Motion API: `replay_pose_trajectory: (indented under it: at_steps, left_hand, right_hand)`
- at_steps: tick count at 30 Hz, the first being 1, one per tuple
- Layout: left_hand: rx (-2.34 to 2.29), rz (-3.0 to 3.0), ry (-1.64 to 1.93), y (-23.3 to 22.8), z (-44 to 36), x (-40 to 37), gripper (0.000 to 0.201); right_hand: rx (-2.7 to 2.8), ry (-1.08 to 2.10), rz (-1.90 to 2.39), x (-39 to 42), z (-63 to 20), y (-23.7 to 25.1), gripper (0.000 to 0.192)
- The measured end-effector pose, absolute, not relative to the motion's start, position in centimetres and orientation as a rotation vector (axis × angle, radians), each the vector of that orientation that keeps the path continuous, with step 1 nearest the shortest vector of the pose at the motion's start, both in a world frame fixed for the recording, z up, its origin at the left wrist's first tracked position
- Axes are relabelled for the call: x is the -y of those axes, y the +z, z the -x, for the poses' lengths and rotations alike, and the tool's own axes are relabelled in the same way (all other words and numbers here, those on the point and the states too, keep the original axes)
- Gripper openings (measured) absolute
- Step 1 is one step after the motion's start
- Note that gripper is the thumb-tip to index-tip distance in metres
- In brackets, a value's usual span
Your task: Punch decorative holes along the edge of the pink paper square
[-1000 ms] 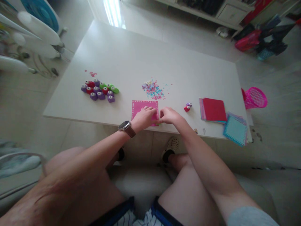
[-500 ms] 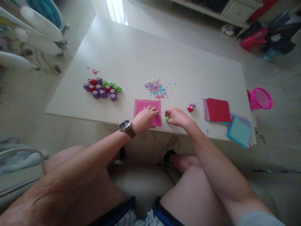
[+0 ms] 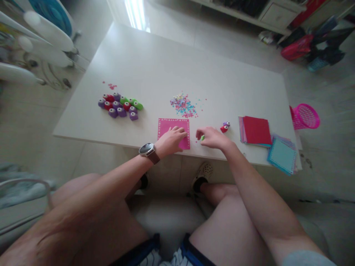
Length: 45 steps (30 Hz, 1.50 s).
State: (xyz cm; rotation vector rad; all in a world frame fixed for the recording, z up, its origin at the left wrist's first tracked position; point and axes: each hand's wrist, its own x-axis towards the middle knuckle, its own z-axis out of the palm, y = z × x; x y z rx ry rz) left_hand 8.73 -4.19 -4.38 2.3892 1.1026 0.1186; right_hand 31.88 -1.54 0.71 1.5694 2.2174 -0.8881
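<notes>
A pink paper square (image 3: pixel 169 125) with a punched white border lies near the table's front edge. My left hand (image 3: pixel 169 140), a watch on its wrist, rests flat on the paper's lower right part. Just right of the paper, my right hand (image 3: pixel 213 137) is closed around a small green punch (image 3: pixel 202 137), of which only a sliver shows under the fingers. A red punch (image 3: pixel 222 129) and a purple punch (image 3: pixel 226 124) sit a little further right.
A cluster of purple, red and green punches (image 3: pixel 119 105) lies at the left. A heap of confetti (image 3: pixel 183 104) sits behind the paper. Stacks of red paper (image 3: pixel 256 130) and blue paper (image 3: pixel 282 155) lie at the right. A pink basket (image 3: pixel 305 116) stands beyond the white table (image 3: pixel 166 66).
My right hand has drawn away from the pink paper's right edge toward the right, carrying the green punch. My left hand has stayed on the paper.
</notes>
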Motion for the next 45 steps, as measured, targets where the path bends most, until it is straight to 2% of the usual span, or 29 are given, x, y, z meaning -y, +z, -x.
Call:
replay_pose_trajectory:
  at_steps: [5, 11, 17, 33, 45]
  left_hand:
    - [-1.099, -2.382, 0.112, -4.3, -8.7, 4.2, 0.052]
    - [-1.104, -2.383, 0.092, -4.0, -8.8, 4.3, 0.051]
    - [-1.101, -2.394, 0.095, -4.3, -8.8, 4.3, 0.052]
    - [-1.103, -2.388, 0.071, -4.2, -8.9, 4.3, 0.056]
    - [-1.101, -2.394, 0.105, -5.0, -9.1, 4.3, 0.051]
  right_hand:
    - [-2.143, -0.948, -1.555, 1.6, -31.5, 0.8, 0.032]
    - [-2.296, -0.862, -1.858, 1.0, -31.9, -0.6, 0.054]
    - [-2.254, -0.911, -1.788, 1.0, -31.8, -0.9, 0.039]
    - [-2.288, -0.641, -1.593, 2.1, -31.7, -1.6, 0.043]
    - [-2.298, -0.642, -1.557, 2.6, -31.0, -1.8, 0.048]
